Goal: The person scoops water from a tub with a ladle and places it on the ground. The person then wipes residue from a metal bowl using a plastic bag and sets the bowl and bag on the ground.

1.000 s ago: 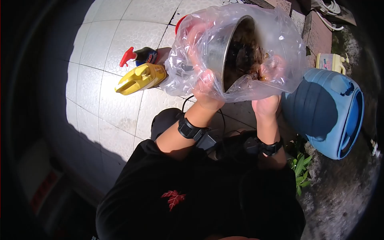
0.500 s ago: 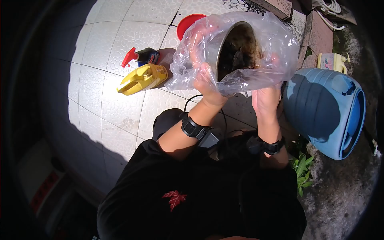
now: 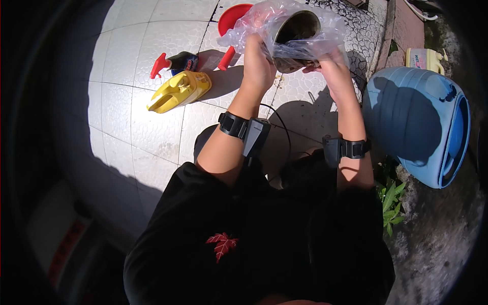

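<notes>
A metal pot (image 3: pixel 300 25) with a dark, stained inside is held up at the top centre, its mouth tilted toward me. Clear plastic (image 3: pixel 330 33) wraps loosely around it. My left hand (image 3: pixel 258 61) grips the plastic and the pot's left side, with some fingers hidden behind the plastic. On the right, my right hand (image 3: pixel 330 68) is closed on the plastic at the pot's lower right, its fingertips under the pot. Behind the plastic on the left is a red dipper (image 3: pixel 231 19) with a handle, lying on the tiles.
A yellow jug (image 3: pixel 180 91) and a dark spray bottle (image 3: pixel 182 63) with a red trigger are on the tiled floor (image 3: pixel 152 129) at left. To the right lies a blue barrel (image 3: pixel 412 117), with a cream jug (image 3: pixel 426 60) behind it and green leaves (image 3: pixel 390 201) below.
Both hands have moved the pot and plastic farther away, toward the top of the view. The plastic looks more gathered around the pot, and the red handle now shows.
</notes>
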`<state>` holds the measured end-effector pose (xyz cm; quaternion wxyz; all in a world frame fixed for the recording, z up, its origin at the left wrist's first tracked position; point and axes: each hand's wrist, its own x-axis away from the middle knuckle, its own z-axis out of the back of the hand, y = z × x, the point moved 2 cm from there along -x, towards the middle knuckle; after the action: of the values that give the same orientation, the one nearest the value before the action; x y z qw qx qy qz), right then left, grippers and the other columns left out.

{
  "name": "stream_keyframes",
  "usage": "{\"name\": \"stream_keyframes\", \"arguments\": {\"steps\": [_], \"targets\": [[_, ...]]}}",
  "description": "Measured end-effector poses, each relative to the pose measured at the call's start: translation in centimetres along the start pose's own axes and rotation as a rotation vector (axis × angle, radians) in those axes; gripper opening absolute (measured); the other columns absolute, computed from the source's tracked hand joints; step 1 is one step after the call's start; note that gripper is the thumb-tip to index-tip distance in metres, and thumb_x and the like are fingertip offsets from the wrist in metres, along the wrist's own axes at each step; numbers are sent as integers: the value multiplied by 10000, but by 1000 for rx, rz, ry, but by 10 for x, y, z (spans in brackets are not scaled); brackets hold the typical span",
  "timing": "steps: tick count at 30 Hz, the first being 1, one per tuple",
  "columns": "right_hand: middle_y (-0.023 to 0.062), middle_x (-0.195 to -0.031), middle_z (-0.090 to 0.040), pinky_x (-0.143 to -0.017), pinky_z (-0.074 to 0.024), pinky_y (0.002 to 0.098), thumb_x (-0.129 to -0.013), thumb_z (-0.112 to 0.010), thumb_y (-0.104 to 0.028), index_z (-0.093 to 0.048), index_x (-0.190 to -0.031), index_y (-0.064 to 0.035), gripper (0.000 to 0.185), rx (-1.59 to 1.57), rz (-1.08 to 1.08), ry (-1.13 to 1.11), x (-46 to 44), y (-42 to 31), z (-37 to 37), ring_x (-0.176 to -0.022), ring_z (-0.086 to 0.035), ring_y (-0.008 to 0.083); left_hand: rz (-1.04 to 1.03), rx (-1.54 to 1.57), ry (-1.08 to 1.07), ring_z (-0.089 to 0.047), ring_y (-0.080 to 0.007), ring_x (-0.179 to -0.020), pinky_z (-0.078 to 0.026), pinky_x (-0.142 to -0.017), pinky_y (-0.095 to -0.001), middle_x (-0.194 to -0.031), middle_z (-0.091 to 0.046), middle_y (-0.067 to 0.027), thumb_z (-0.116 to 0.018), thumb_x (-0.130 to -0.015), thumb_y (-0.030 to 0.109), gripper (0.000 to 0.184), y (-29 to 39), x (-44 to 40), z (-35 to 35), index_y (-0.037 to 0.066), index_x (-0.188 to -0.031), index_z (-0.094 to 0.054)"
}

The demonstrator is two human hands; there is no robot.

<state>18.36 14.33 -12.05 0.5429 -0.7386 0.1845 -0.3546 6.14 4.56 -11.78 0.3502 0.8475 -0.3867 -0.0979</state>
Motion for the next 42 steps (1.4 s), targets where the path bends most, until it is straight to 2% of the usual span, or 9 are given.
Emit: {"name": "stream_keyframes", "arguments": {"steps": [5,14,23,25,29,32,37,40,42], "targets": [[70,-886,-656,-608,-507,317,-833,-652,-246,-623,-1016,-31,284,254,129,34,-22,24,16,-739,-626,175,214,92,-27,-546,-242,-1051,-415,-929,-379,-1124,-581,-110,-353,-875,239,408,-8,-3,7,0,-1161,-518],[165,-910,-648,-724,-481,345,-908,-512,-237,-637,-1034,-107,219,915,433,79,-8,-6,19,-817,-631,291,428,-11,-39,-544,-267,-1063,-433,-910,-418,-1180,-569,-139,-396,-864,370,502,10,-13,12,22,-1201,-529],[81,-911,-632,-825,-435,299,-972,-411,-179,-559,-1087,17,272,173,599,203,-8,-8,1,-885,-589,175,244,97,-35,-505,-238,-1121,-399,-963,-391,-1218,-534,-117,-223,-934,460,578,-8,-2,-8,40,-1241,-475],[86,-883,-612,-727,-471,281,-964,-419,-165,-538,-1081,10,242,-207,101,221,-6,-2,-6,-791,-588,153,192,109,51,-512,-237,-1106,-403,-953,-391,-1207,-541,-110,-234,-921,474,579,-14,2,-11,52,-1225,-490],[65,-705,-541,-492,-446,248,-930,-442,-144,-523,-966,16,182,84,-40,8,0,13,-15,-549,-513,107,126,147,162,-530,-237,-1057,-417,-920,-396,-1161,-559,-92,-244,-906,502,577,-6,-7,1,73,-1180,-515],[55,-692,-534,-503,-448,243,-923,-437,-135,-506,-994,18,182,205,-121,-135,6,13,-20,-550,-515,110,104,170,168,-531,-240,-1041,-420,-911,-397,-1141,-562,-92,-251,-905,497,566,-5,-14,13,76,-1176,-514],[127,-1068,-567,-694,-497,368,-925,-466,-152,-407,-1215,-31,320,-191,147,-15,4,10,-5,-873,-586,200,24,39,88,-503,-241,-1112,-406,-941,-391,-1205,-534,-113,-267,-907,412,525,-6,-12,6,61,-1233,-479],[89,-1096,-568,-624,-538,317,-888,-544,-108,-399,-1262,-36,408,-262,108,-10,-2,7,0,-896,-591,171,68,21,-23,-489,-249,-1145,-397,-961,-388,-1248,-508,-120,-277,-894,336,510,-5,-4,-4,44,-1280,-439],[83,-1160,-543,-736,-519,318,-894,-572,-138,-378,-1292,-42,453,-183,45,31,-2,8,1,-1003,-549,168,91,-29,-81,-481,-258,-1159,-392,-969,-389,-1267,-489,-130,-314,-851,287,529,-3,2,-10,33,-1304,-411]]}}
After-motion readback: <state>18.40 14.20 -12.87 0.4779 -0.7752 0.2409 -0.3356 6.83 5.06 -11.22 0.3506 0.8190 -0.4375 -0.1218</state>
